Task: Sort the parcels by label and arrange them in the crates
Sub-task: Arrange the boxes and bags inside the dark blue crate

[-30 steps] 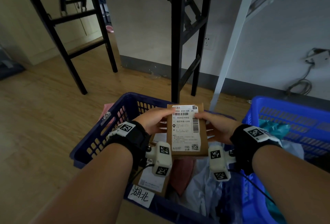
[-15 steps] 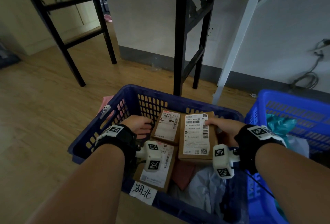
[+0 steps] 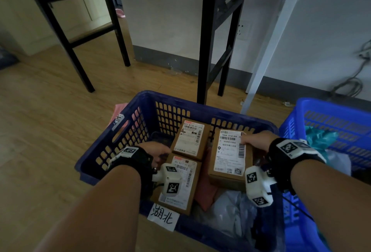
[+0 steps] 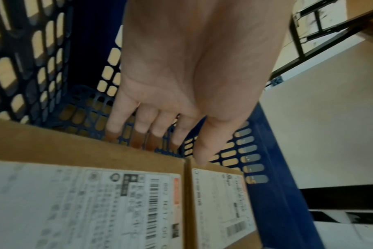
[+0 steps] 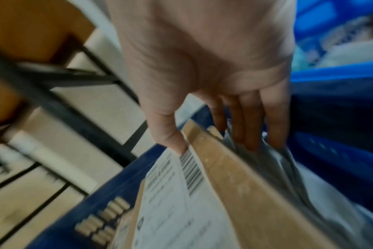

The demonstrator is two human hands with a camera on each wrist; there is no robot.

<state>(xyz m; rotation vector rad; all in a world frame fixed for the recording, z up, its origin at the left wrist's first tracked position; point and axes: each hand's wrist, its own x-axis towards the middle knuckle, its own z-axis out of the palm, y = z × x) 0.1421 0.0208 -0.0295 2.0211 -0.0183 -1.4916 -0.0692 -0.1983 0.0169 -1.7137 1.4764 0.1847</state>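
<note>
Head view shows two plastic crates on the wood-plank floor: a dark blue crate [image 3: 128,131] with latticed walls directly below, and a brighter blue crate [image 3: 331,117] just beside it on the right. Three brown cardboard parcels, each a flat rectangular box with a white printed label, lie in the dark crate: the far parcel [image 3: 189,139] near the back wall, the near parcel [image 3: 180,187] in front of it and touching it, and the right parcel [image 3: 230,155] alongside them, tilted with its front edge raised over a pink mailer [image 3: 208,191] and crinkled grey poly bags [image 3: 230,211]. A handwritten paper tag [image 3: 163,216] is stuck on the crate's near rim, another on its left wall. The right hand [image 3: 256,140] pinches the right parcel [image 5: 202,193] at its far corner, thumb pressed on the label by the barcode and the fingers [image 5: 253,128] curled down the box's side against the glossy bags. The left hand [image 3: 158,151] hangs loosely open, holding nothing, over the gap beside the two boxes; in the left wrist view its fingertips [image 4: 138,133] hover just above the near parcel's [image 4: 85,202] edge, the thumb near the far parcel's corner [image 4: 221,193], though whether they touch I cannot tell. Teal and pale bags [image 3: 319,137] fill the brighter crate.
</note>
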